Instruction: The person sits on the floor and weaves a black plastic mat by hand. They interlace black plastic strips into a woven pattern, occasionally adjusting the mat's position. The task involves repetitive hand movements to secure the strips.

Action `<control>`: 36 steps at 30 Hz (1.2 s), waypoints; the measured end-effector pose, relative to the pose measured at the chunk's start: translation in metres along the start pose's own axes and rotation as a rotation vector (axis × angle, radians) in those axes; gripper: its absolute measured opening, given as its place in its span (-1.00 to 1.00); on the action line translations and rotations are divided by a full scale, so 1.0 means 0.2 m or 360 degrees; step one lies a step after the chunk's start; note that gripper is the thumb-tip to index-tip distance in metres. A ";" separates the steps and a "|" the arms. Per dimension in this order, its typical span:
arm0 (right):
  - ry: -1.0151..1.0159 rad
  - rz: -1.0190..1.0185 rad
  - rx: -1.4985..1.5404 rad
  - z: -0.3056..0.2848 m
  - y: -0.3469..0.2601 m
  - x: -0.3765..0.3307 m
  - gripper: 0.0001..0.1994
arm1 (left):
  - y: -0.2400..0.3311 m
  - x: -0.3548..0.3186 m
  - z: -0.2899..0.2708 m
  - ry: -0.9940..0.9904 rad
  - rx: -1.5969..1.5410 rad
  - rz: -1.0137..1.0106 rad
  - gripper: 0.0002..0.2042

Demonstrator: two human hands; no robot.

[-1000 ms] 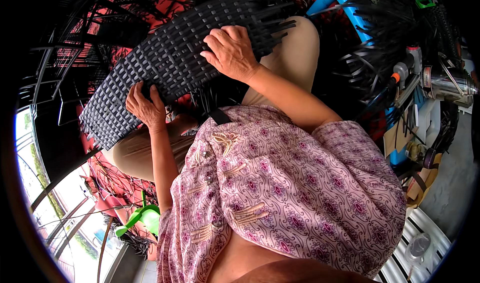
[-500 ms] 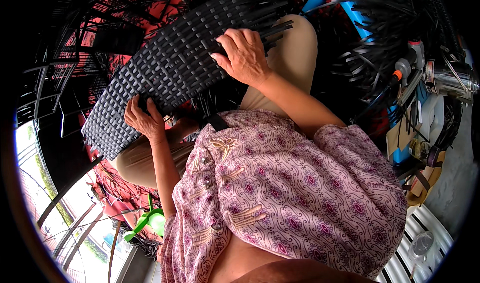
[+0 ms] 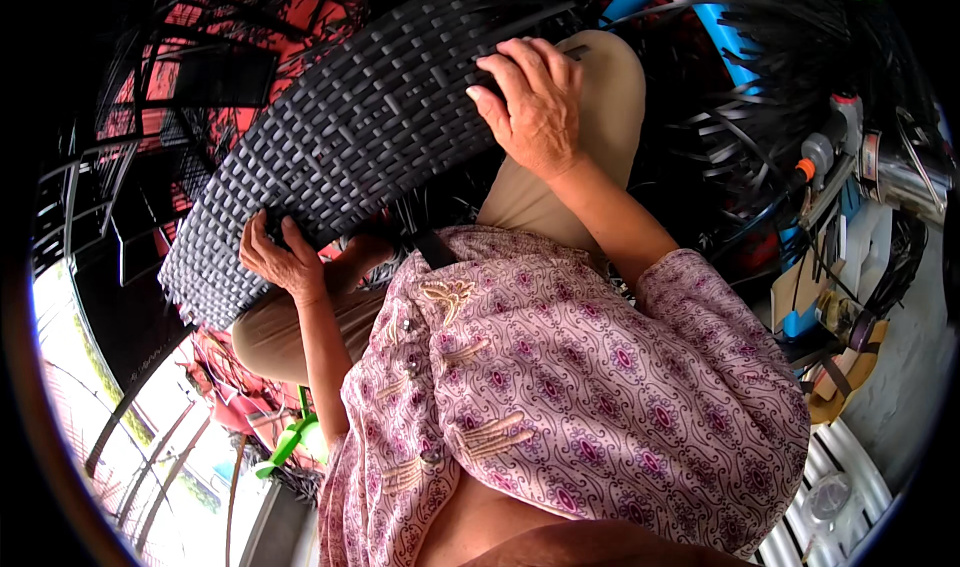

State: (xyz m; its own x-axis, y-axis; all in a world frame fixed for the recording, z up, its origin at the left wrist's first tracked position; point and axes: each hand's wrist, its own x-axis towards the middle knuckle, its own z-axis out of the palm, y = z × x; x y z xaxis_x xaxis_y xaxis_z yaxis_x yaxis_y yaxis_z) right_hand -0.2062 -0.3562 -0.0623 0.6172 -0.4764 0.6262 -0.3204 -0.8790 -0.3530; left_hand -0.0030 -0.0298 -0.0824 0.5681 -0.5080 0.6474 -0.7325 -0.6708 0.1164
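A curved panel woven from flat black strips [image 3: 330,137] lies tilted across my lap, with loose strip ends fanning from its far right end. My left hand [image 3: 283,259] grips the panel's near edge toward the left, fingers curled onto the weave and the thumb a little apart. Toward the panel's right end, my right hand [image 3: 537,107] is bent over the weave and its loose strips, fingertips on the surface. What lies under its palm is hidden. Beneath that hand is my raised right knee [image 3: 612,87] in tan trousers.
Bundles of loose black strips [image 3: 790,27] and blue tubing [image 3: 715,27] are at the far right. Below them lie an air tool with a grey and orange fitting [image 3: 815,157] and a metal cylinder [image 3: 905,175]. Dark frames [image 3: 215,82] crowd the left; a green plastic piece [image 3: 290,442] lies lower left.
My right hand has moved right along the panel toward its loose ends. My left hand has stayed near the same spot on the edge, and the panel has shifted only slightly.
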 end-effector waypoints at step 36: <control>-0.0009 0.1849 0.1517 0.12 0.58 0.17 -0.27 | -0.03 0.04 -0.22 -0.0036 -0.0728 -0.0225 -0.74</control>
State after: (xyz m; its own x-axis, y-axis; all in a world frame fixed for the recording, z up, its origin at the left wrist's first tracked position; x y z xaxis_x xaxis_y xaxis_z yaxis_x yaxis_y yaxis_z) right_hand -0.2056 -0.4743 -0.0998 0.3579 -0.8792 -0.3145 -0.0463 0.3197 -0.9464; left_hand -0.0110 -0.0066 -0.0442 0.6784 -0.4437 0.5855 -0.7344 -0.4302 0.5250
